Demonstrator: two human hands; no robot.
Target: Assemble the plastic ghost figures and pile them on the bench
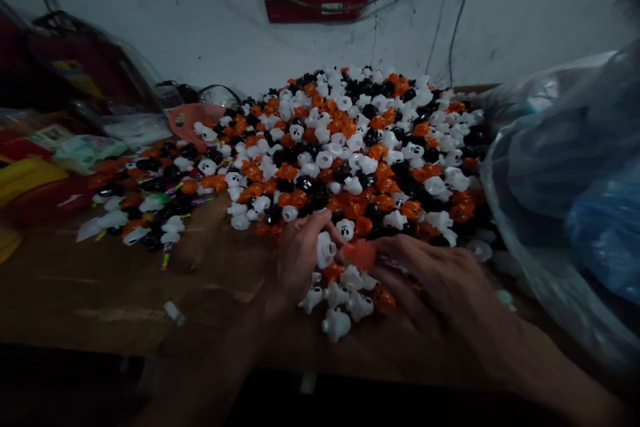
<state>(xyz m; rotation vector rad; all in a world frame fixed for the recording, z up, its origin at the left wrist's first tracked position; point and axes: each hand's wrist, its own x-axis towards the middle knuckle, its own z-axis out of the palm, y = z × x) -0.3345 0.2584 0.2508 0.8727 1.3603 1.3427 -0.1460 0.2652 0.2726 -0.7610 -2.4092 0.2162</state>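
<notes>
Between the thumb and fingers of my left hand [299, 255] is a white hollow plastic ghost piece [327, 250], its round opening turned to the right. My right hand [430, 273], somewhat blurred, pinches a red-orange rounded plastic piece [361, 255] close beside that opening; I cannot tell whether the two touch. Below both hands lie several white ghost pieces [337, 323] and an orange pumpkin piece [384, 298] on the brown tabletop [225, 300]. A white ghost with a black face [345, 229] sits just beyond my fingers.
A large heap of white, orange and black pieces [345, 147] rises toward the wall. A smaller pile with colourful sticks [150, 203] lies left, near an orange-pink scoop or basket [193, 121]. Clear plastic bags [565, 200] bulge at right. A scrap [174, 313] lies near the front edge.
</notes>
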